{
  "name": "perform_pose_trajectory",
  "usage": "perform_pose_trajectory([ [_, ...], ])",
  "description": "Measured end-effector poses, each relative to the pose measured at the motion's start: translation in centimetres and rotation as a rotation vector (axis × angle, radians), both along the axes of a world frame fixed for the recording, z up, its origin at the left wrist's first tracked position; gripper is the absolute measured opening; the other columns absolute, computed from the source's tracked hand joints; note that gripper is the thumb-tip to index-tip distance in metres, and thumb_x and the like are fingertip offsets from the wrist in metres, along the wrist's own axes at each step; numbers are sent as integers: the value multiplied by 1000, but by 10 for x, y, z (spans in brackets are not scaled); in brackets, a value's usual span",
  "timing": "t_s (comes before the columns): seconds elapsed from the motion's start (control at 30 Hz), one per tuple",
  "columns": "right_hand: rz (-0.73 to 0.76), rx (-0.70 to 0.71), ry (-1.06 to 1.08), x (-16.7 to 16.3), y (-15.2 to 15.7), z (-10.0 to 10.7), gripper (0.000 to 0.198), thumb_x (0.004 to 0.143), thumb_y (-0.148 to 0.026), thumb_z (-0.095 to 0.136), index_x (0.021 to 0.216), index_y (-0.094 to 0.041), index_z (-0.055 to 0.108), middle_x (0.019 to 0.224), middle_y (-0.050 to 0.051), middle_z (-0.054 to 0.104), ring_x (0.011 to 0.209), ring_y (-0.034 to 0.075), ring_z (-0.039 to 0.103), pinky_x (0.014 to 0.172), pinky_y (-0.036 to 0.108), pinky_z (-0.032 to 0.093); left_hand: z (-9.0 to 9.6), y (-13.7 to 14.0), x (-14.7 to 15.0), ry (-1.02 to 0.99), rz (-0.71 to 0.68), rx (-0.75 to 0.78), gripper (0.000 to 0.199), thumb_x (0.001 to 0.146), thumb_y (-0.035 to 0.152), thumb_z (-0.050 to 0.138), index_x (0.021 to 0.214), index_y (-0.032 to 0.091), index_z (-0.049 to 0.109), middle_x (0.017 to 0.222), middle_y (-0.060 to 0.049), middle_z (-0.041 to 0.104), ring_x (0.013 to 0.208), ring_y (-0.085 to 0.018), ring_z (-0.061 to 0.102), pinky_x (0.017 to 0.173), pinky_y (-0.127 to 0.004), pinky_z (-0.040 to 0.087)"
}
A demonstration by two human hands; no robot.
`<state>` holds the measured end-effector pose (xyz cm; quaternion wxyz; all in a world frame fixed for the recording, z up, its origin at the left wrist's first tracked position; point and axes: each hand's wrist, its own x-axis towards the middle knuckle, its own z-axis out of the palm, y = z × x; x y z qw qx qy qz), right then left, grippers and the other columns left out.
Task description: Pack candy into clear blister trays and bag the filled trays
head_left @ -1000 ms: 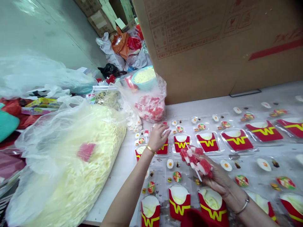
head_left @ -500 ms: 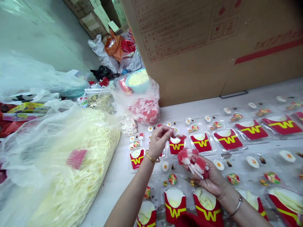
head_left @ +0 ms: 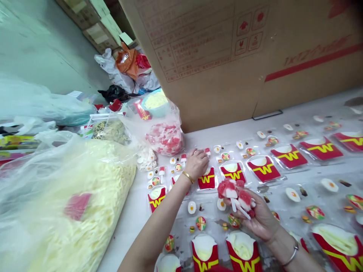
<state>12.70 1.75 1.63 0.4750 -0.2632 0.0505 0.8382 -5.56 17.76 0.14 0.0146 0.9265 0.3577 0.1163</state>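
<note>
My left hand (head_left: pixel 197 165), with a gold bracelet, reaches down over a clear plastic blister tray in the back row. Its fingers are closed at the stick end of a small red-and-white toy ice pop (head_left: pixel 208 151); the fingertips are partly hidden. Nearer and to the right, my right hand (head_left: pixel 259 219) is turned palm up and curled around a bunch of the same toy ice pops (head_left: pixel 236 194), their white sticks pointing down. Beneath the hands, trays hold red fries cartons (head_left: pixel 207 178) marked with a yellow W, fried eggs (head_left: pixel 192 207), round pizza-like pieces (head_left: pixel 201 223) and tiny burgers.
A large cardboard box (head_left: pixel 210 68) stands behind the rows. To its left sits a clear bag of red-and-white pieces (head_left: pixel 165 138), beside a small heap of white pieces (head_left: pixel 146 158). A big bag of pale yellow pieces (head_left: pixel 104 196) fills the left side.
My left hand has lowered an ice pop from above the trays down to a back-row tray. My right hand still holds its bunch. The view has shifted slightly to the right.
</note>
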Motion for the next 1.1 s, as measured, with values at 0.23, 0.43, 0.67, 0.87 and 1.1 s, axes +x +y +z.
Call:
perform_pose_trajectory([
  [0.23, -7, -6, -34, 2, 1, 8, 12, 74, -25, 64, 79, -14, 65, 69, 7, 66, 64, 14, 60, 37, 14, 33, 34, -18, 10, -211, 134, -255, 26, 91, 30, 45, 106, 19, 63, 106, -9, 65, 103, -22, 56, 98, -44, 35],
  [0.43, -72, -16, -52, 4, 4, 9, 14, 74, -25, 62, 81, -13, 67, 70, 8, 67, 64, 15, 62, 38, 16, 35, 72, -69, 22, -398, 9, -813, 34, 81, 42, 61, 106, 20, 63, 98, -5, 66, 85, -16, 60, 77, -26, 47],
  [0.67, -133, -9, -13, 11, 3, 12, 20, 77, -25, 59, 89, -12, 67, 74, 10, 68, 66, 16, 62, 40, 17, 37, 75, -85, 43, -564, 176, -659, 21, 86, 31, 56, 100, 18, 64, 89, -5, 66, 81, -16, 59, 76, -28, 46],
  [0.87, -235, 23, -34, 35, 5, 9, 15, 78, -25, 61, 87, -14, 66, 79, 10, 68, 68, 18, 62, 39, 18, 37, 81, -42, 64, -611, 48, -528, 23, 88, 31, 52, 104, 19, 63, 93, -6, 65, 82, -15, 57, 77, -27, 45],
  [1.1, -318, -7, -68, 56, -6, 1, 8, 79, -23, 60, 83, -18, 65, 73, 7, 67, 65, 18, 61, 39, 20, 37, 45, 50, 97, -421, 94, -613, 17, 83, 31, 56, 93, 19, 64, 87, -2, 66, 80, -14, 57, 80, -29, 44],
])
